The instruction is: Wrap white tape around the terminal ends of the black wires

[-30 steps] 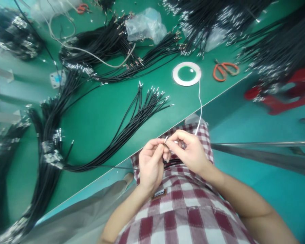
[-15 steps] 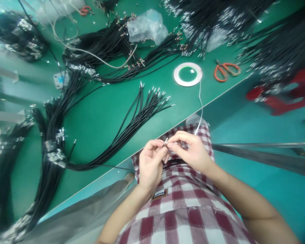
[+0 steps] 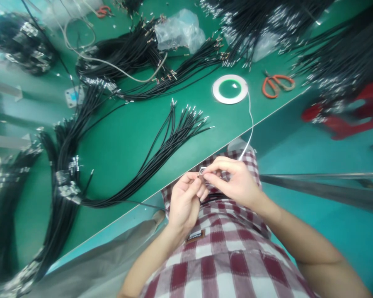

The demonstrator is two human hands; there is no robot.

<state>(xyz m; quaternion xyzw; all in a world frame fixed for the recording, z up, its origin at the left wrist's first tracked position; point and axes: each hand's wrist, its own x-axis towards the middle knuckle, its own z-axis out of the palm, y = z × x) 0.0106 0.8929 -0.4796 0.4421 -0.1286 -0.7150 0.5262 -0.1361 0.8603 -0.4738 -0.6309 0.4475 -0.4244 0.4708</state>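
Over my lap, just off the table edge, my two hands meet at the fingertips. My left hand (image 3: 185, 198) is closed, pinching the end of a thin black cable (image 3: 149, 205) that trails from the bundle on the left; the tip is mostly hidden by fingers. My right hand (image 3: 236, 180) is closed in a pinch on narrow white tape (image 3: 251, 124), which runs down from a flat white roll (image 3: 216, 90) on the table. A small white loop of tape shows at the fingertips. Dark cables (image 3: 216, 198) cross the checked apron below my hands.
On the green table (image 3: 112, 165) lies a fanned bundle of black cables (image 3: 164, 153) with silvery ends. Orange-handled scissors (image 3: 270, 89) are right of the roll. More cable bundles (image 3: 68, 157), a plastic bag (image 3: 180, 33) and a red stool-like object (image 3: 345, 124) surround the workspace.
The white piece at my fingertips has gone from standing upright to a small bent loop. The tape from the roll now bows further right. Both hands have barely shifted.
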